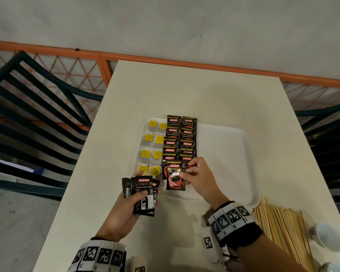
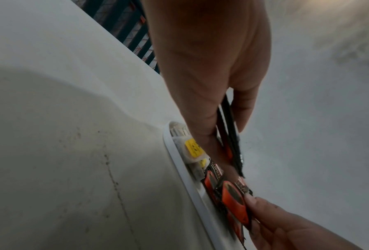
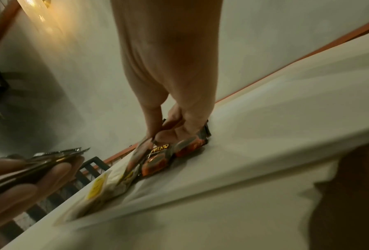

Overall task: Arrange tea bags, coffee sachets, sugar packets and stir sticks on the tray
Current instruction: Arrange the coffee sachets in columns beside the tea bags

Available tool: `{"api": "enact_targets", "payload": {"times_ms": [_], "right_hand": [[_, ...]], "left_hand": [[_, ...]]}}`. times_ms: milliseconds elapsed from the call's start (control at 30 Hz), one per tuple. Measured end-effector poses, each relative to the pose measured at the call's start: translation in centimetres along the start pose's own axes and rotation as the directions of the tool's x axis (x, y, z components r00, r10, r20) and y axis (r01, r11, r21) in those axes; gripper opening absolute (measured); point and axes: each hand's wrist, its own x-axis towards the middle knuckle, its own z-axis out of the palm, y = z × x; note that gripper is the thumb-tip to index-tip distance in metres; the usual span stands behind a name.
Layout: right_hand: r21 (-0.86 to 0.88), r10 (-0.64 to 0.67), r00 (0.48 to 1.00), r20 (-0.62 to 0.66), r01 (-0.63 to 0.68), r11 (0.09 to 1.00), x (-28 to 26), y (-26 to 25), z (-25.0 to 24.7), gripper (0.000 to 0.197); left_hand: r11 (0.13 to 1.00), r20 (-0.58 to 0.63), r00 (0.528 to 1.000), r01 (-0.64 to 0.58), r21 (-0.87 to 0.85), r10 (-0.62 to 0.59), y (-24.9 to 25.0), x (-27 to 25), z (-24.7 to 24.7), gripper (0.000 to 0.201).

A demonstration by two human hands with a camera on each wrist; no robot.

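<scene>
White tray [image 1: 234, 138] on the worktop [image 1: 185, 91]. Tea bags [image 1: 151, 150] fill its left columns; coffee sachets [image 1: 180, 138] lie in two overlapping columns beside them. Right hand [image 1: 199, 177] pinches one sachet [image 1: 175, 174] at the near end of these columns. Left hand [image 1: 126, 211] grips a fanned stack of sachets [image 1: 143, 195] above the worktop, near the tray's near-left corner. Stir sticks [image 1: 281, 226] lie on the worktop, right of the right wrist.

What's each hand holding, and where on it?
Left hand grips a stack of coffee sachets by its lower half. Right hand pinches one sachet at its right edge.
</scene>
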Motion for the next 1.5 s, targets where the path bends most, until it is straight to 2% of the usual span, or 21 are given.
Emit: {"api": "enact_targets", "payload": {"times_ms": [300,400,467,567,600,667,733,800,933,1067,1233,1367,1500], "right_hand": [[-0.117,-0.058,0.995,-0.085,0.047,0.992,1.0,0.4,2.0,0.041],[-0.139,-0.080,0.993,-0.088,0.068,0.988,0.8,0.0,2.2,0.040],[-0.151,-0.090,0.990,-0.111,0.073,0.986,0.7,-0.3,2.3,0.038],[-0.248,-0.177,0.975,-0.137,0.139,0.959,-0.1,-1.0,2.5,0.027],[-0.249,-0.204,0.974,-0.102,0.173,0.953,-0.5,-1.4,2.6,0.023],[-0.177,-0.209,0.975,0.072,0.219,0.960,-1.7,-2.2,2.9,0.021],[-0.107,-0.194,0.954,0.229,0.223,0.969,-2.7,-2.6,3.2,0.020],[-0.092,-0.186,0.943,0.277,0.219,0.971,-3.0,-2.4,3.3,0.017],[-0.129,-0.140,0.967,0.214,0.170,0.977,-2.8,-2.0,2.6,0.019],[-0.116,-0.094,0.985,0.146,0.112,0.987,-2.7,-1.7,0.7,0.012],[-0.051,-0.081,0.997,-0.008,0.081,0.995,-3.5,-1.7,-1.2,0.003],[-0.014,-0.124,0.992,-0.017,0.124,0.992,-4.4,-2.3,-0.8,0.002],[0.035,-0.143,0.988,-0.062,0.145,0.989,-4.5,-3.0,-0.5,0.009]], "left_hand": [[0.998,-0.043,0.999,0.006,0.058,-0.004,0.1,0.1,-0.2,0.030],[0.998,-0.032,1.000,0.002,0.062,0.000,0.1,0.1,0.0,0.037],[0.998,-0.026,1.000,0.000,0.063,0.002,0.2,0.2,0.1,0.039],[0.994,-0.033,0.999,0.002,0.105,0.002,0.2,0.3,0.1,0.029],[0.992,-0.037,0.999,0.004,0.126,0.001,0.1,0.3,0.2,0.026],[0.988,-0.040,0.999,0.003,0.151,0.003,0.0,0.3,0.2,0.023],[0.987,-0.036,0.999,0.000,0.161,0.006,-0.2,0.4,0.4,0.024],[0.983,-0.022,1.000,0.005,0.182,-0.001,-0.4,0.5,0.6,0.026],[0.989,-0.013,1.000,0.011,0.145,-0.009,-0.8,0.7,0.9,0.032],[0.990,-0.011,1.000,-0.002,0.140,0.004,-0.7,0.7,0.8,0.036],[0.968,-0.001,0.999,-0.047,0.247,0.049,-1.0,0.8,1.3,0.039],[0.906,0.041,0.990,-0.140,0.399,0.135,-1.3,0.6,2.3,0.042],[0.824,0.022,0.967,-0.229,0.518,0.254,-0.9,0.6,2.6,0.047]]}}
